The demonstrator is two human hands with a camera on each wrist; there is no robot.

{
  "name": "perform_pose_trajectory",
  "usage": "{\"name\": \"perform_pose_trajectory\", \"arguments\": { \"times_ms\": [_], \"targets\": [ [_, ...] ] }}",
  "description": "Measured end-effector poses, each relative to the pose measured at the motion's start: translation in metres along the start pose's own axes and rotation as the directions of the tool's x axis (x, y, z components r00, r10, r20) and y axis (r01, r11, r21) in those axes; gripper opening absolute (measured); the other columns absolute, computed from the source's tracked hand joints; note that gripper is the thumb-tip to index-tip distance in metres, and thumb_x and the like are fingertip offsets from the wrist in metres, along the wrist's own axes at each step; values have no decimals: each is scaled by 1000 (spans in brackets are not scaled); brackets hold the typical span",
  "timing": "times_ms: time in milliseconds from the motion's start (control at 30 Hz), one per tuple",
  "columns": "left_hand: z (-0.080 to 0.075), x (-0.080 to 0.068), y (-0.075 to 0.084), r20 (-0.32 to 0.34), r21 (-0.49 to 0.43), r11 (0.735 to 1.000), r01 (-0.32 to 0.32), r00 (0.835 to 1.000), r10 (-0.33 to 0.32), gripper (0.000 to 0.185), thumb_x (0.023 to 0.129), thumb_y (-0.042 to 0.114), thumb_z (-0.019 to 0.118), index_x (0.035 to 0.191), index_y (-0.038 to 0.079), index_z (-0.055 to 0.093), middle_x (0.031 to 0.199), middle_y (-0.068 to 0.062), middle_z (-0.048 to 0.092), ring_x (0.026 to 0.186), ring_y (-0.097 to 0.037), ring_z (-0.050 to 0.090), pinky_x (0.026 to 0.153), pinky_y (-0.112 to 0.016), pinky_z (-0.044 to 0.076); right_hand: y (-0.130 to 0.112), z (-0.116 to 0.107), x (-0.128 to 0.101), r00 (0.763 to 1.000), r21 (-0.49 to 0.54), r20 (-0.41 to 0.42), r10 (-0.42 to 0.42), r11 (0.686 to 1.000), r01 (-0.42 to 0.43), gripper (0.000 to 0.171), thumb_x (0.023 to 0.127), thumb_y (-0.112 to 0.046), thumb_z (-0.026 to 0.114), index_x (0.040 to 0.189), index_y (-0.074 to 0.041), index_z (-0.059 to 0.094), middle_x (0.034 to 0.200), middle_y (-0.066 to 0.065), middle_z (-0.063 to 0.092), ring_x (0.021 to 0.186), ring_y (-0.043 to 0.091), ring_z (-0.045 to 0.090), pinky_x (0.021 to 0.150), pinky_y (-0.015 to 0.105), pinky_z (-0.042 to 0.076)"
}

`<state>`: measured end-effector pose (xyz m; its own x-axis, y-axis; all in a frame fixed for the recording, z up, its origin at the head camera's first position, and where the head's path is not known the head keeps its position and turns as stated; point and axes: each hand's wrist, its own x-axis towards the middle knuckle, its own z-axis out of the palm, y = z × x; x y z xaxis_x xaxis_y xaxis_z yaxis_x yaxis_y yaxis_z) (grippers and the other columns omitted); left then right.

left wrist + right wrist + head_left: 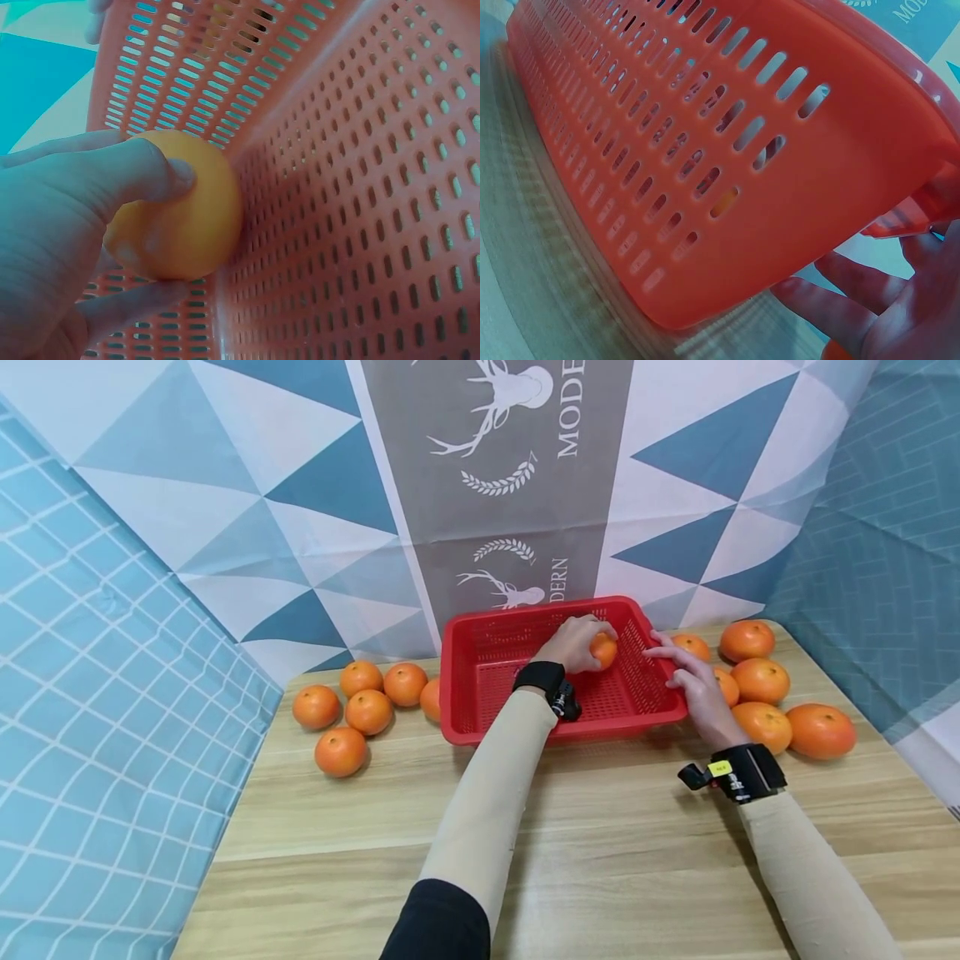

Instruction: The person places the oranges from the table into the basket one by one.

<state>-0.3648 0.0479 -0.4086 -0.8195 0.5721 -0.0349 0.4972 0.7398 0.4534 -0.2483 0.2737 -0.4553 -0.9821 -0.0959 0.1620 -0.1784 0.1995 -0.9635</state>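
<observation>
A red slotted plastic basket (510,697) stands near the back of the table. Inside it, my left hand (573,643) holds an orange (603,649) close to the right end. The left wrist view shows the thumb on top of this orange (191,225) and a finger beneath it, near the slotted walls. At the basket's right rim, my right hand (697,689) grips the edge with bent fingers. Two of its fingers (832,304) show by the outer corner in the right wrist view; the rest of that grip is partly hidden.
Left of the basket lie several loose oranges (367,712), one partly behind its wall. More oranges (761,681) lie to the right, beside my right hand and wrist. Patterned cloth (315,527) hangs behind the wooden table (600,843) and along its sides.
</observation>
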Motion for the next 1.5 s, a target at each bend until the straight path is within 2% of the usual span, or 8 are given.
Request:
{"name": "perform_pose_trajectory", "arguments": {
  "times_ms": [400,900,1300,1500],
  "targets": [
    [3,0,3,26,38,999,-39,999,38,51,102,17,83,151,25,70,159,-3,60,144,-23,51,125,-38,53,-1,0,-1,1000,-1,0,9,1000,-9,60,101,4,35,157,0,57,192,2,21,175,43,16,99,4,54],
    [6,3,6,48,76,997,-8,999,4,54,102,20,83,153,30,67,160,0,59,147,-20,48,125,-38,54,0,-1,0,1000,-28,-11,9,1000,-9,60,100,4,35,156,2,57,191,3,23,174,44,18,100,3,52],
    [-3,-1,13,43,95,995,1,999,-6,57,102,21,83,155,34,66,164,0,56,151,-20,47,122,-36,57,-3,1,0,1000,-7,-10,-4,1000,4,59,100,4,35,154,3,57,191,3,24,175,42,18,101,3,51],
    [-12,1,16,42,142,989,-37,999,32,59,101,26,84,156,31,65,162,0,58,149,-19,49,120,-34,57,-1,0,-1,1000,-24,-9,-4,1000,4,58,102,4,35,154,2,58,191,3,24,175,40,18,103,3,47]
  ]
}}
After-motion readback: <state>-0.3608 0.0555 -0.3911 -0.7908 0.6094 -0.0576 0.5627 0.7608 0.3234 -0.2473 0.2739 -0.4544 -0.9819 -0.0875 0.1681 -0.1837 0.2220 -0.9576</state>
